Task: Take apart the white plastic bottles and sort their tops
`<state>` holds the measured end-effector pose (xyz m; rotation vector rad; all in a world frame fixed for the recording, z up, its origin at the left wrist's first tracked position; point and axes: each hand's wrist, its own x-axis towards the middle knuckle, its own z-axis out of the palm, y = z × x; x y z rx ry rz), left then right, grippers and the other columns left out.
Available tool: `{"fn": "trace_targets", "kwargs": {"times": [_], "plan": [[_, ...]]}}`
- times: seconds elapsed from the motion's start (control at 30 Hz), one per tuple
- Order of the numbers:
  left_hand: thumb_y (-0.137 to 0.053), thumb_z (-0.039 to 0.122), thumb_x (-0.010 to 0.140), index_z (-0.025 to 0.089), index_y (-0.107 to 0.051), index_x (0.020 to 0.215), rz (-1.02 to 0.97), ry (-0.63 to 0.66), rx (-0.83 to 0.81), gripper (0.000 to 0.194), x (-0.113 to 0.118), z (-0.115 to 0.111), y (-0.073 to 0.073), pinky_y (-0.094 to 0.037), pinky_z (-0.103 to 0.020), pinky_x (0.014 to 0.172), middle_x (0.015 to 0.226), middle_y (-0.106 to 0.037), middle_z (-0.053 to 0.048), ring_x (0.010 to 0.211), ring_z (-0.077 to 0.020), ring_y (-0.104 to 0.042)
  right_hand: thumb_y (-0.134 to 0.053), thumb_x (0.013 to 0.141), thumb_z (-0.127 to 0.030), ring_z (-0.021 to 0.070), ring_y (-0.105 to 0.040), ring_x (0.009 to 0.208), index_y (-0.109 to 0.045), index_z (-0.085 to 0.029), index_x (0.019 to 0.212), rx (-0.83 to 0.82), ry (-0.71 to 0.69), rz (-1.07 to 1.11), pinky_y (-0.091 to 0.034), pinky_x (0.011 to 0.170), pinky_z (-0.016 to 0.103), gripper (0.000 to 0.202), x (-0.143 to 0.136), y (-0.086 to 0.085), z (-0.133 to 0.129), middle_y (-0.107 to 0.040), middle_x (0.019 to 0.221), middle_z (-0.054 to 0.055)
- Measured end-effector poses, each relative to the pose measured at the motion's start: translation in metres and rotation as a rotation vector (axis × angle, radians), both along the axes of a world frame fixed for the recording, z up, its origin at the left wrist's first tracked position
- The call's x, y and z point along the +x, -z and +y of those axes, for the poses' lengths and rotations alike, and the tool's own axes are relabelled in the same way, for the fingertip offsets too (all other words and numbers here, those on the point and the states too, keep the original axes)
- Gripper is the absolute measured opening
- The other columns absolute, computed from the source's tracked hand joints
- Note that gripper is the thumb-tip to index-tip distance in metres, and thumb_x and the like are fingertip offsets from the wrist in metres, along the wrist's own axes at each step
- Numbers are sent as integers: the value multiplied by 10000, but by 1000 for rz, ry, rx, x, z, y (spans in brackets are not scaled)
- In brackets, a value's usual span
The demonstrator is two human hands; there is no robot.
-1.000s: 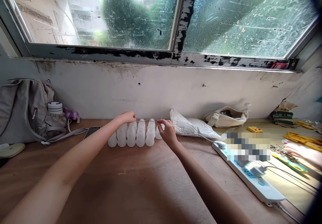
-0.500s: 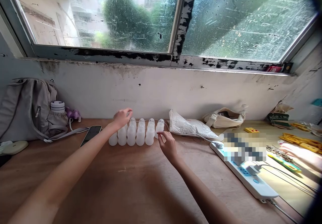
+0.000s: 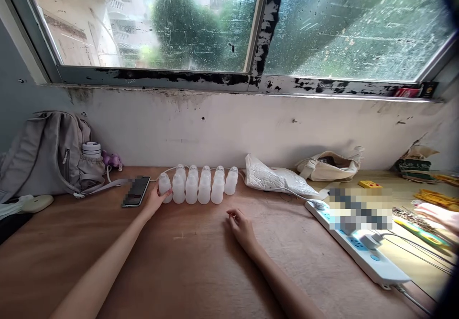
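Small translucent white plastic bottles (image 3: 191,192) stand upright in two close rows on the brown table. My left hand (image 3: 155,200) is at the left end, its thumb across the front of the leftmost bottle (image 3: 164,185) and its fingers on the far side, partly hidden. That bottle still rests on the tabletop beside the others. At the right end of the back row, one bottle (image 3: 231,181) has no bottle in front of it. My right hand (image 3: 241,228) lies nearer to me, below that end, fingers curled in and holding nothing visible.
A phone (image 3: 136,191) lies left of the bottles, near a grey backpack (image 3: 46,159). To the right are a white padded packet (image 3: 276,178), a cloth pouch (image 3: 328,166) and a white power strip (image 3: 358,247) with cables. A wall (image 3: 222,132) and window stand behind.
My left hand has come down from above the back row to the leftmost front bottle. My right hand has drawn back from the right-end bottle towards me. The view has shifted slightly.
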<state>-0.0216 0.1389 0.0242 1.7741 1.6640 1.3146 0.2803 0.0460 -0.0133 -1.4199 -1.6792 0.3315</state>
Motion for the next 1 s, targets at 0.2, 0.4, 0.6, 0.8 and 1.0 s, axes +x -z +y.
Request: {"fn": "trace_targets", "kwargs": {"times": [0.2, 0.4, 0.6, 0.8, 1.0], "plan": [[-504, 492, 710, 188, -460, 1017, 20, -198, 98, 435, 10, -44, -24, -423, -333, 813, 991, -567, -81, 927, -236, -543, -408, 778, -218, 182, -584, 757, -581, -199, 819, 35, 28, 110, -491, 655, 309, 179, 0, -4, -3, -617, 820, 60], [-557, 465, 668, 216, -501, 964, 140, 207, 43, 391, 50, -109, -24, -441, -280, 727, 894, -580, -45, 803, -211, -561, -387, 826, -298, 162, -566, 646, -564, -188, 892, 12, -9, 130, -461, 620, 285, 219, -5, -7, -8, -602, 750, 50], [-597, 444, 671, 185, -484, 1005, -226, 582, -320, 437, 87, -130, 1, -424, -239, 673, 847, -608, -34, 774, -181, -561, -247, 875, -443, 95, -455, 396, -529, -188, 977, -155, -189, 372, -384, 416, 218, 393, -25, -8, -22, -522, 603, -12], [-583, 473, 652, 184, -553, 960, -261, 767, -324, 423, 78, -130, 5, -398, -284, 776, 1022, -525, -68, 905, -226, -515, -203, 837, -560, 72, -375, 296, -532, -156, 958, -342, -283, 626, -240, 295, 183, 534, -35, -7, -22, -490, 502, -34], [-665, 324, 609, 214, -426, 1147, -343, 833, -449, 599, 76, -132, 10, -392, -314, 823, 1046, -568, -59, 945, -221, -524, -224, 834, -555, 71, -363, 306, -532, -169, 966, -319, -286, 595, -236, 322, 189, 512, -32, -19, -29, -430, 483, -54]]}}
